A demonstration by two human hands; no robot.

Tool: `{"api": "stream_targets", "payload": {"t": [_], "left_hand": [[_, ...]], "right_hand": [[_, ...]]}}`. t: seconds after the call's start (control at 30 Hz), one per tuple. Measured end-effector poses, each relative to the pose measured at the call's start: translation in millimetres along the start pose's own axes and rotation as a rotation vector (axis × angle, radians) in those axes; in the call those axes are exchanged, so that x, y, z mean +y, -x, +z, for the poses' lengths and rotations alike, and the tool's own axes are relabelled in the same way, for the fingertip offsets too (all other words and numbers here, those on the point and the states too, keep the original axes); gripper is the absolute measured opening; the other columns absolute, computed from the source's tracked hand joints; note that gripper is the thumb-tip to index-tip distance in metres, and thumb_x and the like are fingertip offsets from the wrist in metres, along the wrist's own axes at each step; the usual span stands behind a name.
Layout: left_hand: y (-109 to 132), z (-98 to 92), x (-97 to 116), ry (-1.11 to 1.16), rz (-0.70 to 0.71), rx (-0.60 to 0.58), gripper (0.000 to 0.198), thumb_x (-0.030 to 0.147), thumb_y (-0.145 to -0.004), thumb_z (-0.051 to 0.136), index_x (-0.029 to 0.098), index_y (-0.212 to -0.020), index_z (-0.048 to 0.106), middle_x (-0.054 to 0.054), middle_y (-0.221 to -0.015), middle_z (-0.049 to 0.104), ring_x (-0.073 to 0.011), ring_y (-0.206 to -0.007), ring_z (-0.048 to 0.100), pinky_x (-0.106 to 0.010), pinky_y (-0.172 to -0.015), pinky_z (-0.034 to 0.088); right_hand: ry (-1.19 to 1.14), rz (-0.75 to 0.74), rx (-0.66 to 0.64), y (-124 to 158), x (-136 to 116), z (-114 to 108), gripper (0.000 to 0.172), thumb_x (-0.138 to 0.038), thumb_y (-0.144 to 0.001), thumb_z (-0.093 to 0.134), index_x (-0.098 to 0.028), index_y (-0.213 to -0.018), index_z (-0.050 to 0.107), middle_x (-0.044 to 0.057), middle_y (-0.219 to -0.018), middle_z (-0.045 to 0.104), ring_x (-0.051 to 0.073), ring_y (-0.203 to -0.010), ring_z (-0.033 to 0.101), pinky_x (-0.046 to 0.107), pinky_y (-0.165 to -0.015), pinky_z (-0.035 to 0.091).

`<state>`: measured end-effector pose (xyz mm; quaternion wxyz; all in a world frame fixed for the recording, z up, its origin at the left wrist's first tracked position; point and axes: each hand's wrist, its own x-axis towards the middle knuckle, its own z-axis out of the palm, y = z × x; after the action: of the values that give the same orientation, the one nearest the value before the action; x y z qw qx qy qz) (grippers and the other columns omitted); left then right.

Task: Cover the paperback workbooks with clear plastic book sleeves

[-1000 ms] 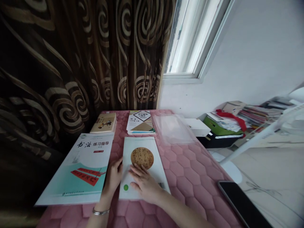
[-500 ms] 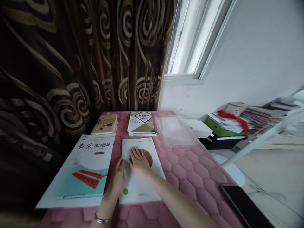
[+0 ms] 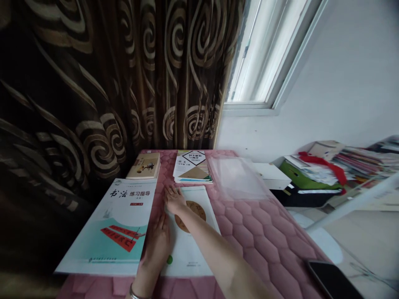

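A white book [image 3: 193, 253] with a round brown picture and a green dot lies flat on the pink quilted table cover [image 3: 246, 249]. My right hand [image 3: 175, 200] rests flat on its upper left corner, fingers outstretched over the edge. Along the book's left side lies my left hand [image 3: 158, 238], fingers extended and touching that edge; a silver bracelet circles the wrist. To the left is a larger calligraphy workbook [image 3: 115, 220], white and teal with red strips on its cover. Neither hand holds anything.
A tan book stack [image 3: 144, 166] and white workbooks [image 3: 192, 167] stand at the back. Clear plastic sheets [image 3: 240, 178] lie beside a white box [image 3: 272, 175]. A black phone [image 3: 333, 278] is at the right edge. A patterned curtain [image 3: 174, 74] hangs behind.
My right hand has slid from the book's middle to its upper left corner, uncovering more of the brown circle. My left hand stays by the left edge. The view has shifted slightly.
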<state>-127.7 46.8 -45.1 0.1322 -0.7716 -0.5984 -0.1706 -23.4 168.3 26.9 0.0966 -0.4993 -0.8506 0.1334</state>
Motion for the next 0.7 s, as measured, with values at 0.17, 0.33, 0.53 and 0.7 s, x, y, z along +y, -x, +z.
{"api": "stream_targets", "payload": {"t": [0.17,0.33,0.53,0.7], "left_hand": [[-1,-1.5,0,0.027,-0.054,-0.017,0.053,0.005,-0.085,0.037,0.009,-0.135,0.055,-0.016,-0.140,0.056,-0.0269,-0.134,0.049,-0.045,-0.109,0.044],[-3,-3.8,1,0.104,-0.053,-0.011,0.049,0.011,-0.089,0.037,0.007,-0.135,0.055,-0.017,-0.141,0.055,-0.0279,-0.134,0.048,-0.046,-0.107,0.045],[-6,-1.5,-3,0.121,-0.052,0.024,0.048,0.014,-0.089,0.037,0.010,-0.132,0.058,-0.015,-0.137,0.059,-0.0270,-0.132,0.051,-0.046,-0.107,0.044],[-6,-1.9,-7,0.125,-0.036,-0.004,0.048,0.015,-0.090,0.034,0.007,-0.130,0.058,-0.018,-0.137,0.058,-0.0275,-0.131,0.051,-0.045,-0.107,0.044]], "right_hand": [[0.010,0.040,0.031,37,35,-4,0.058,-0.039,-0.102,0.026,-0.008,-0.150,0.035,0.012,-0.159,0.026,0.021,-0.149,0.019,0.039,-0.121,0.013],[0.033,0.326,0.159,64,99,-33,0.058,-0.033,-0.102,0.026,0.003,-0.147,0.034,0.023,-0.155,0.029,0.029,-0.147,0.023,0.047,-0.119,0.014],[0.043,0.230,0.215,101,27,-1,0.061,-0.038,-0.100,0.036,0.005,-0.143,0.039,0.023,-0.153,0.031,0.031,-0.147,0.019,0.050,-0.121,0.009],[0.017,-0.039,0.310,166,-15,54,0.061,-0.044,-0.098,0.037,-0.008,-0.148,0.039,0.013,-0.158,0.023,0.024,-0.148,0.018,0.040,-0.122,0.022]]}}
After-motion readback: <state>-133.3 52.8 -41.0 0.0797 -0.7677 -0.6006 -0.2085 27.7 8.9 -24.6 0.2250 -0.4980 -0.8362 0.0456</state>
